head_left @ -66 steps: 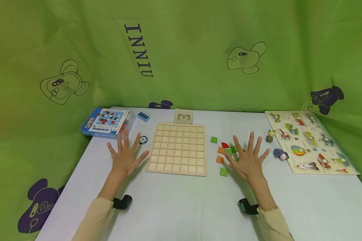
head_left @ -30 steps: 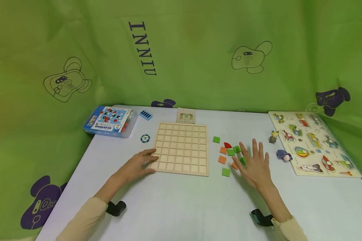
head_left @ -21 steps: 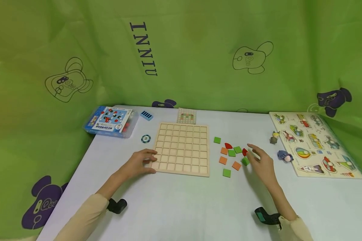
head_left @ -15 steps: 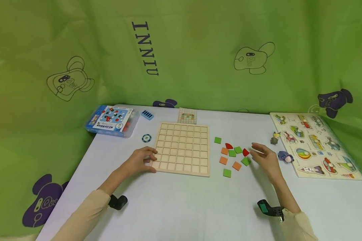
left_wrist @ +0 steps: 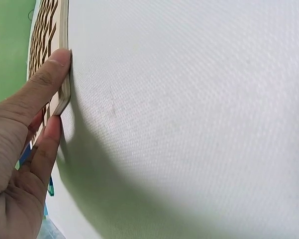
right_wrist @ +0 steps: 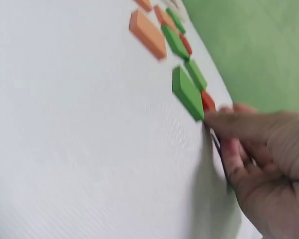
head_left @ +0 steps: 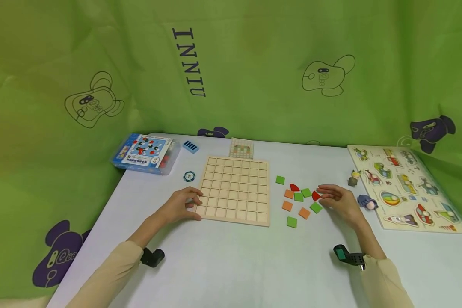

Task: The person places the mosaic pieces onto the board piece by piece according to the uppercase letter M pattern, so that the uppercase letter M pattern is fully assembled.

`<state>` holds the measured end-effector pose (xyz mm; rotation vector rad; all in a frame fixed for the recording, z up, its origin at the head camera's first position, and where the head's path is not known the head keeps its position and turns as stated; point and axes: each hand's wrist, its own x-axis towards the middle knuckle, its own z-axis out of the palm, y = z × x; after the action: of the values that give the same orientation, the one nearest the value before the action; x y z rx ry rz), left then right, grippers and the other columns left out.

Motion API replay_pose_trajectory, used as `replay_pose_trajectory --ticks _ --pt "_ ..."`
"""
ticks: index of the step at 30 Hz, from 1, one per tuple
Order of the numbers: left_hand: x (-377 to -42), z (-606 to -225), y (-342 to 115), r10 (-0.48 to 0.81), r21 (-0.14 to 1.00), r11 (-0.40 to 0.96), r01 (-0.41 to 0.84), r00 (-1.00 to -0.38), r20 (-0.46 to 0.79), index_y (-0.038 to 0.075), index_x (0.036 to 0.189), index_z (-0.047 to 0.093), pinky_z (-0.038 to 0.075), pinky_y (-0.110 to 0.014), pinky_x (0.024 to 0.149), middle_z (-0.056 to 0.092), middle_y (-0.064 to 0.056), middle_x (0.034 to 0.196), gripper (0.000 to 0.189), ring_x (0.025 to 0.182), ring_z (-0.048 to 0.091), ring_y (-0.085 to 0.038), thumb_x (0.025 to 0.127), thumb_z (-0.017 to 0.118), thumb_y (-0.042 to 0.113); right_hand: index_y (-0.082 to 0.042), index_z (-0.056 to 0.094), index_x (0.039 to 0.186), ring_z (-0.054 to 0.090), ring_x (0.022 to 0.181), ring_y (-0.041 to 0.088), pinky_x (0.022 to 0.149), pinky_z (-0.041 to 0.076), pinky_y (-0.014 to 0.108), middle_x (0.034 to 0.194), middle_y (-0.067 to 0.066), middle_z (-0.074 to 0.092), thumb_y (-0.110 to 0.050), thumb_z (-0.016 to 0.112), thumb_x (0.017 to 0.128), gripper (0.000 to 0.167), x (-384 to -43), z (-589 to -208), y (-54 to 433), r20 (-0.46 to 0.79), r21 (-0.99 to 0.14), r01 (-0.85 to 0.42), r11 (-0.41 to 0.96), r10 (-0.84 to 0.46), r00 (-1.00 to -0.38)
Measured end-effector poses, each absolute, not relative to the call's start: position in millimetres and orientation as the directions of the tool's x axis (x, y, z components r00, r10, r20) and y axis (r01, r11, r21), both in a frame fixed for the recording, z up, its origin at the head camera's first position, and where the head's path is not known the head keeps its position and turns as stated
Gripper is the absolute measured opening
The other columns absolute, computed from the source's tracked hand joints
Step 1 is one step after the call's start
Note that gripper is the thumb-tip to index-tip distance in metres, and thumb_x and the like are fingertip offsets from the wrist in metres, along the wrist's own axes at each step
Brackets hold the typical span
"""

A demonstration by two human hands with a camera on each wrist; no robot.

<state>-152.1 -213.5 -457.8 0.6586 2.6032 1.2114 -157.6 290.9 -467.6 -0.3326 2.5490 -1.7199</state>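
Observation:
In the head view, a square wooden grid board lies on the white table. My left hand grips its near left corner, thumb on the front edge and fingers along the left side; the left wrist view shows this thumb against the wood. Right of the board lie loose flat tiles: green and orange squares and red quarter-circles. My right hand reaches down at the rightmost red quarter-circle tile, thumb and index finger apart around its right end. In the right wrist view the thumb tip partly covers that tile.
A pattern card lies behind the board. To the left are a boxed molecule set, a blue ridged block and a poker chip. Two small figurines sit beside a picture puzzle board on the right.
Both hands were spread above the table. The left has come down onto the board's corner; the right has drawn its fingers in and lowered to the red tile. The head view has shifted slightly.

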Motion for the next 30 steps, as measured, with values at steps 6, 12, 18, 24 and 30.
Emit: replay_pose_trajectory --ticks 6,12,18,24,30 --pt "-152 -457 -214 0.465 0.768 0.558 0.313 -0.885 0.022 0.003 0.084 0.066 0.054 -0.023 0.082 0.056 -0.016 0.122 0.030 0.114 0.053 -0.035 0.064 0.088 0.007 0.013 0.053 0.124 0.060 0.082 0.007 0.071 0.050 0.011 0.109 0.024 0.064 0.005 0.064 0.088 0.039 -165 -469 295 0.091 -0.888 -0.213 0.409 -0.297 -0.951" --pt "-152 -458 -214 0.478 0.778 0.537 0.327 -0.877 0.039 0.002 0.084 0.066 0.055 -0.025 0.082 0.056 -0.017 0.121 0.029 0.114 0.053 -0.036 0.064 0.087 0.007 0.013 0.053 0.125 0.060 0.079 0.010 0.067 0.050 0.013 0.112 0.011 0.067 0.004 0.065 0.088 0.040 -169 -471 300 0.100 -0.887 -0.239 0.394 -0.343 -0.934" --pt "-153 -458 -215 0.472 0.775 0.545 0.321 -0.881 0.033 0.002 0.084 0.066 0.055 -0.025 0.082 0.056 -0.017 0.122 0.029 0.115 0.053 -0.035 0.064 0.087 0.007 0.012 0.053 0.125 0.062 0.078 0.012 0.066 0.050 0.014 0.117 0.007 0.067 0.004 0.065 0.087 0.040 -174 -473 302 0.124 -0.882 -0.279 0.381 -0.384 -0.915" --pt "-153 -456 -215 0.455 0.786 0.557 0.269 -0.890 -0.018 0.004 0.084 0.066 0.053 -0.022 0.085 0.055 -0.013 0.125 0.028 0.118 0.051 -0.032 0.065 0.087 0.007 0.013 0.055 0.122 0.063 0.076 0.010 0.067 0.050 0.013 0.110 0.022 0.066 0.005 0.067 0.085 0.040 -173 -476 300 0.144 -0.870 -0.275 0.410 -0.322 -0.936" --pt "-151 -455 -215 0.479 0.796 0.552 0.249 -0.876 -0.058 0.004 0.084 0.065 0.052 -0.023 0.088 0.052 -0.015 0.130 0.025 0.122 0.048 -0.035 0.068 0.085 0.004 0.014 0.060 0.114 0.061 0.076 -0.001 0.065 0.049 0.007 0.100 0.032 0.064 0.010 0.068 0.082 0.033 -157 -462 279 0.256 -0.836 -0.264 0.481 -0.083 -0.963"
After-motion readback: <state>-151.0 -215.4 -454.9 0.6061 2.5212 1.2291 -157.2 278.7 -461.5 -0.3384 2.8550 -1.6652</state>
